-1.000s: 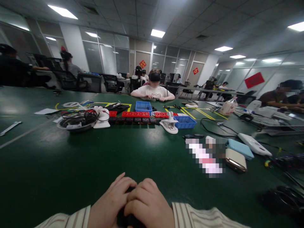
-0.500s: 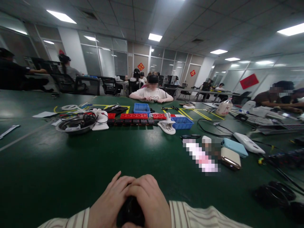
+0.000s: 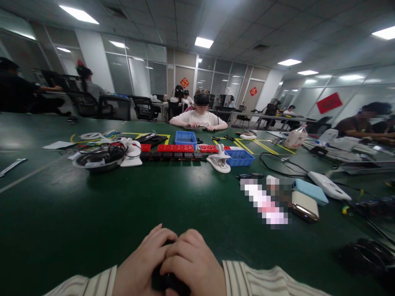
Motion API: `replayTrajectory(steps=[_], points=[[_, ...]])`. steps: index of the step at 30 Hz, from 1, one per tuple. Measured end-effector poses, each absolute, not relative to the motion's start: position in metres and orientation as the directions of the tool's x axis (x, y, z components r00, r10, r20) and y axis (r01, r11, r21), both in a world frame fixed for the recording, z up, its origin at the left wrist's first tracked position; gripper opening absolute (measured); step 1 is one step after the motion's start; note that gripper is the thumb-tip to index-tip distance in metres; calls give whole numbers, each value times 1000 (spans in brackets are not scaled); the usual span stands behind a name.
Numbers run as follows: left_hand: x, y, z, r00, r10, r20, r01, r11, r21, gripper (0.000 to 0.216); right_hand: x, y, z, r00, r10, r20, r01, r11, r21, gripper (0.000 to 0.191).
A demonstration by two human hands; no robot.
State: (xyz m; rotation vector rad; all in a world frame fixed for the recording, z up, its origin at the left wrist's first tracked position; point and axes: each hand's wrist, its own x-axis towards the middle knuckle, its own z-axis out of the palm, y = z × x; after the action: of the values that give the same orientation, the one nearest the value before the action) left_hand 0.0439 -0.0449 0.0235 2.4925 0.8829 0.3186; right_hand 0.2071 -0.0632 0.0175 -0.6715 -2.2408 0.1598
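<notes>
At the near edge of the view, my left hand [image 3: 140,261] and my right hand [image 3: 194,259] come together over a dark green table. Both are closed around a smooth, rounded black object [image 3: 158,280], much of it covered by my fingers and palms. Its kind does not show clearly. The right fingers lie over the left fingertips at the top of the object. Striped cream sleeves reach to both wrists.
Farther up the table [image 3: 123,205] are a metal bowl [image 3: 106,165] of cables, red blocks [image 3: 175,148], a white clip [image 3: 219,159] and two blue bins [image 3: 239,158]. On the right lie a cream case [image 3: 304,204] and a light blue case [image 3: 310,191]. A person [image 3: 200,117] sits opposite.
My right fingers have shifted slightly over the black object, which is now more covered. The surroundings have moved a little in view as my head turned slightly.
</notes>
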Motion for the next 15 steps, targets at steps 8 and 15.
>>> replayTrajectory(steps=[8, 15], points=[[42, -48, 22, 777, 618, 121, 492, -715, 497, 42, 213, -70, 35, -681, 430, 593, 340, 903, -265, 26], [38, -50, 17, 731, 659, 177, 534, -713, 454, 55, 209, -73, 27, -457, 601, 655, 410, 796, -445, 52]])
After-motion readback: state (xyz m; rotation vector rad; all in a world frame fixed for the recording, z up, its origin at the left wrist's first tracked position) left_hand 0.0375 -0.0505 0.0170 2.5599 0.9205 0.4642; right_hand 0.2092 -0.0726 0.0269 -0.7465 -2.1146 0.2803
